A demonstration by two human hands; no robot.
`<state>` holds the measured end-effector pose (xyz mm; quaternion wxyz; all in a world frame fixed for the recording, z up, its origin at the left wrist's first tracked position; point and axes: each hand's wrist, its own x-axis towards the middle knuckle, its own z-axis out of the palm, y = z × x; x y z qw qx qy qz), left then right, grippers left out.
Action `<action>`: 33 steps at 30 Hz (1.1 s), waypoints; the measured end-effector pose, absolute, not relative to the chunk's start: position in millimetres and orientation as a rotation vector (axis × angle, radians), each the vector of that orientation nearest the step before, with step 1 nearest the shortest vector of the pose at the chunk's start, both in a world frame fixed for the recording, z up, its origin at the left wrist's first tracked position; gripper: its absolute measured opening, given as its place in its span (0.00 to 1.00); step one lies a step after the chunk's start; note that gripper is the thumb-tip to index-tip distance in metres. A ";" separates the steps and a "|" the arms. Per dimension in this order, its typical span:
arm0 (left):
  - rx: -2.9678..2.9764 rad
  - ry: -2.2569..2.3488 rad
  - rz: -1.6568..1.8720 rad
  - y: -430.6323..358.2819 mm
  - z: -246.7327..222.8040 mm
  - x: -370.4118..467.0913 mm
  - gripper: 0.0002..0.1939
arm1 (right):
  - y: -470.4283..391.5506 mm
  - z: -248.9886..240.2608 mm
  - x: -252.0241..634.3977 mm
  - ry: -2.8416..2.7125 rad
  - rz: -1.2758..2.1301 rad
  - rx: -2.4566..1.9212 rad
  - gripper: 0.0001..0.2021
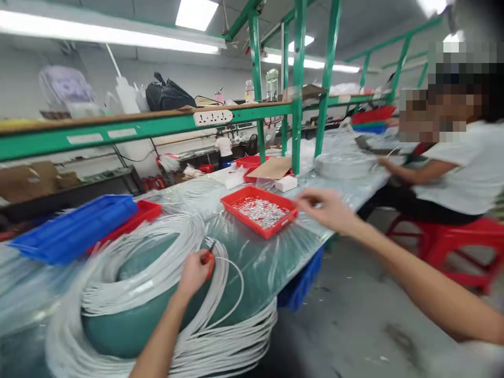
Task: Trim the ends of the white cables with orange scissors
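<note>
In my left hand (195,275) is an orange-handled hand tool (211,262) with a dark tip; its exact kind is hard to make out. That hand is closed around it, over coiled white cables (157,286) on the table's near side. A single cable end loops out to the right of the coil. My right hand (328,209) is raised just off the right end of a red tray (252,224), its fingers curled and pressed together, slightly blurred. Whether anything small sits between those fingertips is hidden. Many small silvery pieces (262,211) lie in the tray.
Blue trays (79,226) and a red tray (147,211) stand at the left. Green posts (298,94) and a shelf with a socket strip (213,118) rise behind. A co-worker in a white shirt (468,168) sits at right on a red stool (460,247).
</note>
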<state>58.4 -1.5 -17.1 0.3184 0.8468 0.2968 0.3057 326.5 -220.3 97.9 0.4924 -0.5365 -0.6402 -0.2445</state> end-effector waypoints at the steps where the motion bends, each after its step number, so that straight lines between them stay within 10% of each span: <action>1: 2.248 0.794 0.793 -1.9 -17.2 58.0 0.15 | -196.0 84.6 316.3 -1.593 -0.497 -1.301 0.08; 11: 2.288 0.857 0.733 9.6 -21.7 50.5 0.11 | -42.2 8.6 207.5 -1.698 0.106 -1.175 0.07; 23: 1.978 0.952 1.021 -6.0 -9.7 48.2 0.07 | -33.6 -26.1 220.1 -1.562 0.985 -1.074 0.31; 33: 1.788 0.856 0.916 -6.7 -2.7 53.0 0.08 | -45.0 -27.0 216.0 -1.367 1.326 -0.980 0.20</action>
